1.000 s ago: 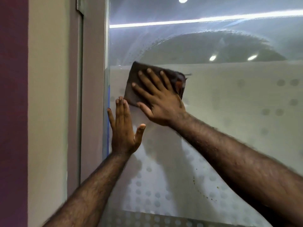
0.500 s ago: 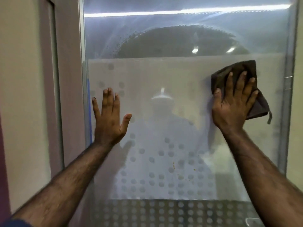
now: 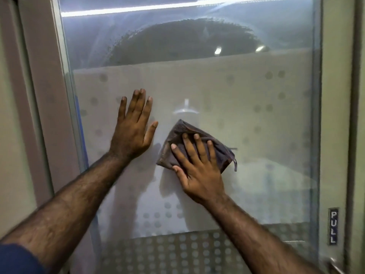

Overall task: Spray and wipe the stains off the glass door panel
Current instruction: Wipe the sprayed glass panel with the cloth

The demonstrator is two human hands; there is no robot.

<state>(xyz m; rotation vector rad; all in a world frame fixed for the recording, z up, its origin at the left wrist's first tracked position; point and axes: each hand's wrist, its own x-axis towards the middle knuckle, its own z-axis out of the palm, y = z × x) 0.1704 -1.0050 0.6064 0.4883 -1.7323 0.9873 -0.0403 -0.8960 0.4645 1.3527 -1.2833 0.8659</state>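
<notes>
Cloth [image 3: 199,147] is lying folded and dark against the middle of the glass door panel [image 3: 246,119], pinned there under the right hand [image 3: 199,171], whose grip is wide and flat, fingers spread over the fabric and pressing rather than closing around it. One loose corner with a small tag is hanging free at the cloth's right edge. The left hand [image 3: 134,131] is resting just beside it, palm flat on the frosted, dotted band of the panel, fingers splayed and holding nothing; it is probably steadying the door against the push.

Being soft and limp, the cloth is likely giving no resistance and bunching easily, so a broad palm over its centre seems a better hold than a pinch at an edge. The glass is hard, smooth and breakable, and it is probably swinging on its hinges, so even pressure looks wiser than force. A misty arc is showing on the clear upper section, and that film still seems to be waiting for wiping.

No spray bottle or other container is showing in this view. A "PULL" sign [image 3: 333,226] is sitting on the frame at the lower right.
</notes>
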